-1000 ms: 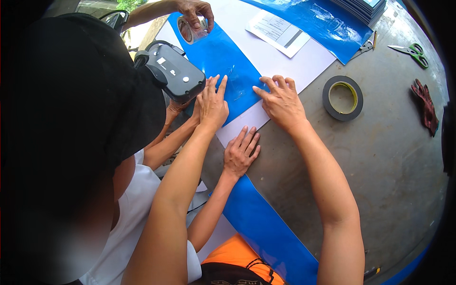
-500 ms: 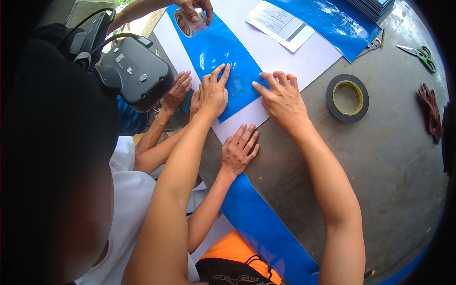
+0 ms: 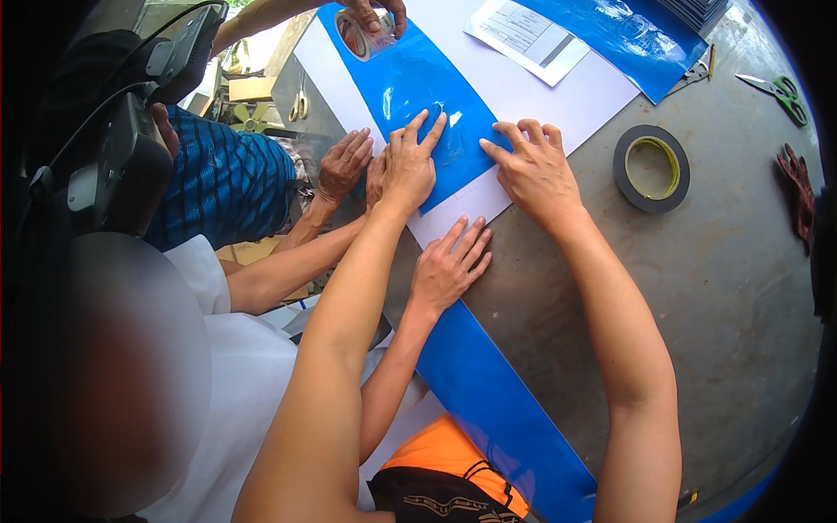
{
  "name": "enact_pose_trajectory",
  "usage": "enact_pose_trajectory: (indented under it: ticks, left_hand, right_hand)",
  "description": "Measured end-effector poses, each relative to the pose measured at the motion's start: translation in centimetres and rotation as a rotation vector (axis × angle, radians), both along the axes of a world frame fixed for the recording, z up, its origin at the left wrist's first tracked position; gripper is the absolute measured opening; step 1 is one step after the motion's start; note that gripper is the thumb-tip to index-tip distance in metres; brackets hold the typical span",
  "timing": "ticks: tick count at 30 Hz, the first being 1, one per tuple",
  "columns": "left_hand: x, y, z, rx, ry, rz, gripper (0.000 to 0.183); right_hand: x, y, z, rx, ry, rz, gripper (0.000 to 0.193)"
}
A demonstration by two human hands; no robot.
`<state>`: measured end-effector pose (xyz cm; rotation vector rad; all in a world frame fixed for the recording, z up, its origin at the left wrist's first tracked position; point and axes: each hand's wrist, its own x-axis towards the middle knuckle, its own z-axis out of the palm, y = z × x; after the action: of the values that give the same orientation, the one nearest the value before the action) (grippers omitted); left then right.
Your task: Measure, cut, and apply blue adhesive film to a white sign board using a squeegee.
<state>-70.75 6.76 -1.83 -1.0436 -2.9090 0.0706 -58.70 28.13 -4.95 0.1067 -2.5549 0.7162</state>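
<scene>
My left hand (image 3: pixel 410 166) lies flat with fingers spread on a glossy blue sheet (image 3: pixel 418 87) that sits on a white board (image 3: pixel 558 105). My right hand (image 3: pixel 536 174) presses flat beside it, fingertips on the blue sheet's edge and palm over the white board's corner. Just below, a co-worker's hand (image 3: pixel 449 266) rests flat on the grey table (image 3: pixel 697 288) at the board's edge. Another co-worker hand (image 3: pixel 344 161) grips the board's left side. At the top, a further person's hand (image 3: pixel 375 13) holds a clear tape roll (image 3: pixel 357 37).
A black tape roll (image 3: pixel 651 168) lies right of my right hand. Green-handled scissors (image 3: pixel 776 90), a printed paper (image 3: pixel 527 35), another blue sheet (image 3: pixel 628 35) and a red glove (image 3: pixel 798 187) lie farther right. A blue strip (image 3: pixel 497 410) runs along the table's near edge.
The co-worker's head with its camera rig has moved left and down, out from over the board. My two hands stay pressed on the sheet in nearly the same place.
</scene>
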Motion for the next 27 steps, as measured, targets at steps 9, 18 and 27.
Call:
enact_pose_trajectory:
  ticks: [9, 18, 27]
  left_hand:
    - [0.6, -2.3, 1.9, 0.627, -0.118, 0.188, 0.025]
    - [6.5, -8.0, 5.4, 0.492, 0.039, 0.104, 0.022]
    - [6.5, -11.7, 10.1, 0.855, -0.083, 0.294, 0.021]
  right_hand:
    - [0.2, 0.1, 0.4, 0.025, -0.013, -0.031, 0.037]
    - [11.1, -2.9, 7.1, -0.341, 0.014, -0.251, 0.037]
    - [31.3, -6.6, 7.9, -0.321, -0.316, -0.395, 0.031]
